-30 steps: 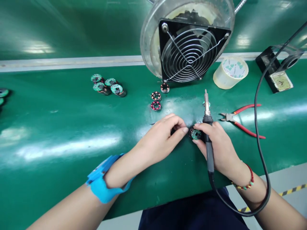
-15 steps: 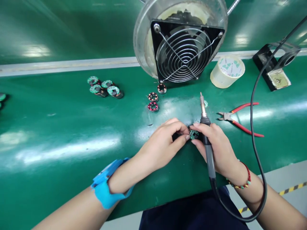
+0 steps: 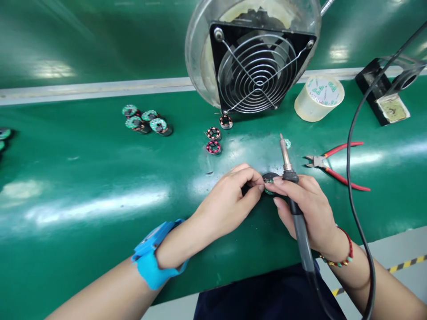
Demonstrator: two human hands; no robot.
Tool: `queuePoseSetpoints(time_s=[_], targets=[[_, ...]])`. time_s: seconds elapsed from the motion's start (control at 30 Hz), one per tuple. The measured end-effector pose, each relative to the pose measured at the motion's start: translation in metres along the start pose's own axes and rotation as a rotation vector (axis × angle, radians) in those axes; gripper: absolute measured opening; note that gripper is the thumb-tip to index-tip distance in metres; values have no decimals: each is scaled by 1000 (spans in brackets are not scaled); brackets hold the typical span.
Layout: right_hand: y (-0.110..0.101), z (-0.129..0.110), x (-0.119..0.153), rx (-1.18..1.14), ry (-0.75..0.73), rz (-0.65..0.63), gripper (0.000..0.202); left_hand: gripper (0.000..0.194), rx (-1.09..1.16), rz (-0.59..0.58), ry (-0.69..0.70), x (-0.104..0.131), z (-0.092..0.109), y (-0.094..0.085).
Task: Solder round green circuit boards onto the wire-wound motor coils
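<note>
Left hand (image 3: 230, 200) pinching rim of round green board (image 3: 268, 192), inward from front edge of counter (image 3: 83, 164); right hand (image 3: 315, 206) wrapped round soldering iron (image 3: 303, 240), fingertip at board.

Bench top (image 3: 100, 171): smooth, v. glossy, strong glare lt & rt. Fan frame (image 3: 218, 55), far ctr: matt, plastic-looking, w/ shiny metal wire guard (image 3: 258, 83) in front. Soldering iron (image 3: 300, 226), nr rt: dull metal tip, matt plastic-looking handle. Pliers (image 3: 319, 162), rt: bare metal head, smooth plastic-looking grips. Tape roll (image 3: 312, 106), far rt: smooth, translucent, plastic-looking. Wrist strap (image 3: 151, 269), nr lt: matt, cloth-like.
</note>
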State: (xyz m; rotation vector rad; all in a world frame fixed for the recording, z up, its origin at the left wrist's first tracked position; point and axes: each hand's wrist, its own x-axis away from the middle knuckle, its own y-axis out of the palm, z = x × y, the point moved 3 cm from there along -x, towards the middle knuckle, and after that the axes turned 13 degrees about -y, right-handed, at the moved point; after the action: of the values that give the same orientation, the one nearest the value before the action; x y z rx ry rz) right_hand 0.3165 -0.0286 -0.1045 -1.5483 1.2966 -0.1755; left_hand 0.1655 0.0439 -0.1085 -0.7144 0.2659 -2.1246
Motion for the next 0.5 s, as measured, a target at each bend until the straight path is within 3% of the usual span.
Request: queuePoseSetpoints(time_s=[0.23, 0.4, 0.5], targets=[[-10, 1, 2, -158, 102, 217, 52, 17, -59, 48, 18, 0, 2, 1], [-21, 3, 11, -140, 120, 369, 39, 17, -104, 94, 13, 1, 2, 4], [-26, 3, 18, -185, 167, 387, 32, 18, -112, 104, 19, 1, 2, 5]])
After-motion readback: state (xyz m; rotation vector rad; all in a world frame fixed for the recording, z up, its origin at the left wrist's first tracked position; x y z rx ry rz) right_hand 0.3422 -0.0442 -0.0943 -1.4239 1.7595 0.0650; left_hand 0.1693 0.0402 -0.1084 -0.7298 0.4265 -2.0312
